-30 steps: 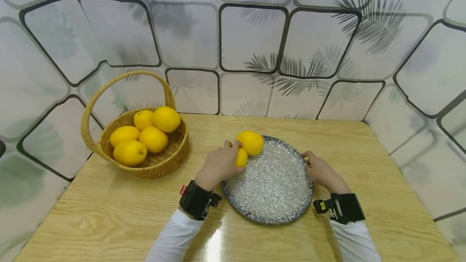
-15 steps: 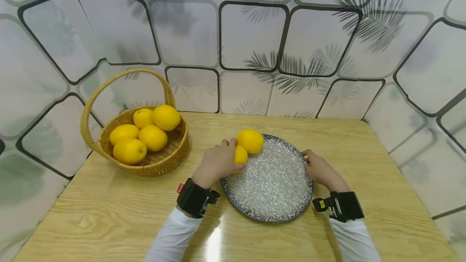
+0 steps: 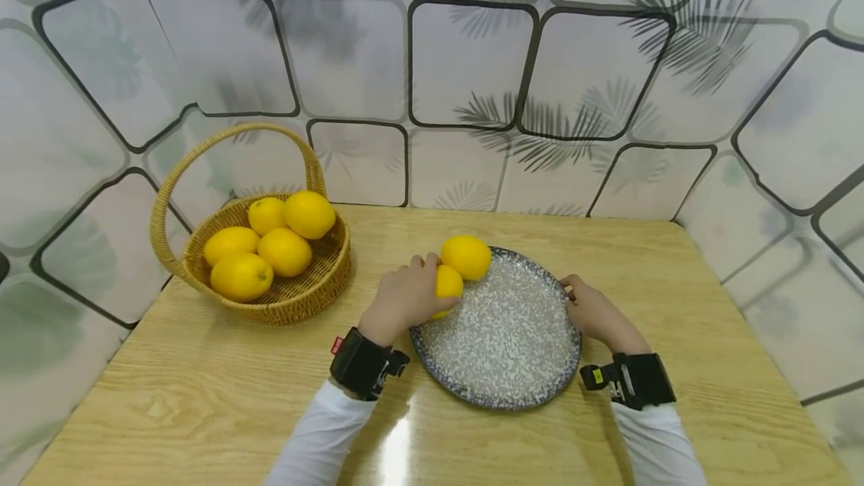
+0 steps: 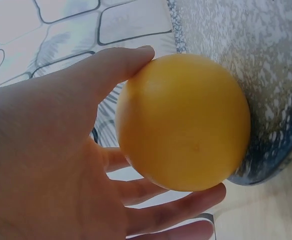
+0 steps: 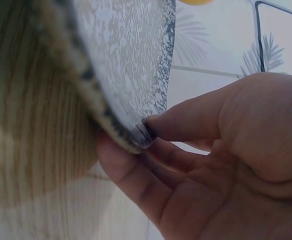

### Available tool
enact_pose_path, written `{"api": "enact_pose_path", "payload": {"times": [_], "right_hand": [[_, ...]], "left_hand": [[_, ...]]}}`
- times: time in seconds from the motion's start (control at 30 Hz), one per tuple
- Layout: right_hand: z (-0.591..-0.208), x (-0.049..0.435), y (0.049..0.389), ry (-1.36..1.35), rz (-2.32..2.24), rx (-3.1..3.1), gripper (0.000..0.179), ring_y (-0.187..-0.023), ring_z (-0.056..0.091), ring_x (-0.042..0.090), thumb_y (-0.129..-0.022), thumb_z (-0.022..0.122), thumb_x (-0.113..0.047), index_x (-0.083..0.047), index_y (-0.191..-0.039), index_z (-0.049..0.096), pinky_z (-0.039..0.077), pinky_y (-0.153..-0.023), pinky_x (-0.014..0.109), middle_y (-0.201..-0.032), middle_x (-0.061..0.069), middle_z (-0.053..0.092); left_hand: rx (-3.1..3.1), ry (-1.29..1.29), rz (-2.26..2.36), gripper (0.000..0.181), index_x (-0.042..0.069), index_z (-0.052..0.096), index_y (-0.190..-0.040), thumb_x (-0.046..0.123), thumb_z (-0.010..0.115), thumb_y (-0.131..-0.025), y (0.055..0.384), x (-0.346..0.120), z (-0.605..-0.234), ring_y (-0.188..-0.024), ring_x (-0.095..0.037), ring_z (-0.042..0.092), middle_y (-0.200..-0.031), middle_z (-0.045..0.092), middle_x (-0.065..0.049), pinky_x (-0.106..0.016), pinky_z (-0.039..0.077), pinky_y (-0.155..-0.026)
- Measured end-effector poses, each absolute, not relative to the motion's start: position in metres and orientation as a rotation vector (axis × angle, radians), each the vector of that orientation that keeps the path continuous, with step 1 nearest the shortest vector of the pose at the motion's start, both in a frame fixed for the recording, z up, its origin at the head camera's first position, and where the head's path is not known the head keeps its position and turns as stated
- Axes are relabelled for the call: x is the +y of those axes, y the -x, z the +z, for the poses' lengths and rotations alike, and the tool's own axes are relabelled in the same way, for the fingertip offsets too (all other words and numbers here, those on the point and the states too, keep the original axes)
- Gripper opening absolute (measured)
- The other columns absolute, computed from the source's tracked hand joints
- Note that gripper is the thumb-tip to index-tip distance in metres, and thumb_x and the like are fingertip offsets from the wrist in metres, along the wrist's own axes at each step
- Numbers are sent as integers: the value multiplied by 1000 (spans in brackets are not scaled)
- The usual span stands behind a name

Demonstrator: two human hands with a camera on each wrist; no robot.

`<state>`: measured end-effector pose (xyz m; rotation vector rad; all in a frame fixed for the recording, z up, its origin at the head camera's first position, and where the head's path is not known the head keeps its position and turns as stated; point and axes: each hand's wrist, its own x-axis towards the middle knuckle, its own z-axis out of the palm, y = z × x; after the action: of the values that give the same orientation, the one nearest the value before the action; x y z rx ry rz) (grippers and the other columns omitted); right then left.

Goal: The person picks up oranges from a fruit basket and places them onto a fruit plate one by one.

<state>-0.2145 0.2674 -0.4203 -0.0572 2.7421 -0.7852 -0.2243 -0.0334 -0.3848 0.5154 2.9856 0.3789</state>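
Work looks partway along, judging by how things lie. Five lemons (image 3: pixel 285 252) sit in the basket (image 3: pixel 307 307) on the left of your bench (image 3: pixel 202 396), and one more, the far lemon (image 3: pixel 466 257), rests at the far left edge of the plate (image 3: pixel 516 343). Your left hand (image 3: pixel 405 295) grips a seventh, the held lemon (image 3: pixel 448 287), with thumb and fingers round it, at the plate's left edge and just beside the far lemon. You have not yet let it go, so that step seems unfinished. Your right hand (image 3: pixel 597 313) pinches the plate's right rim, thumb above and fingers below, which likely steadies it.

Your left hand hides much of the held lemon from above, and you cannot tell whether its underside touches the plate. The far lemon covers the rim beneath it, so how fully it sits on the plate is unclear. Anything under the top lemons in the basket is hard to make out. Your right wrist view cuts off a yellow sliver (image 5: pixel 195 1) at the top, probably a lemon, and blurs the nearest stretch of rim.
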Motion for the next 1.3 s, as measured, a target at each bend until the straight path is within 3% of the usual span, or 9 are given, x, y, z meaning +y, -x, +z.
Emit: {"api": "enact_pose_path", "payload": {"times": [0.87,1.3], "right_hand": [[-418,268,214,48,-782,2733,44,-112,54,47,-100,35,-6,9,-142,33,51,-84,55,-130,43,49],[-418,269,212,85,-761,2758,44,-106,56,45,-99,36,-4,11,-140,34,52,-77,51,-127,44,51]], "left_hand": [[2966,-487,340,85,6,36,-146,61,57,-85,224,-38,-378,-93,-34,63,-125,59,-21,-47,57,-73],[2969,-464,333,82,8,34,-147,60,55,-87,223,-37,-374,-99,-35,63,-130,57,-20,-48,56,-78]]}}
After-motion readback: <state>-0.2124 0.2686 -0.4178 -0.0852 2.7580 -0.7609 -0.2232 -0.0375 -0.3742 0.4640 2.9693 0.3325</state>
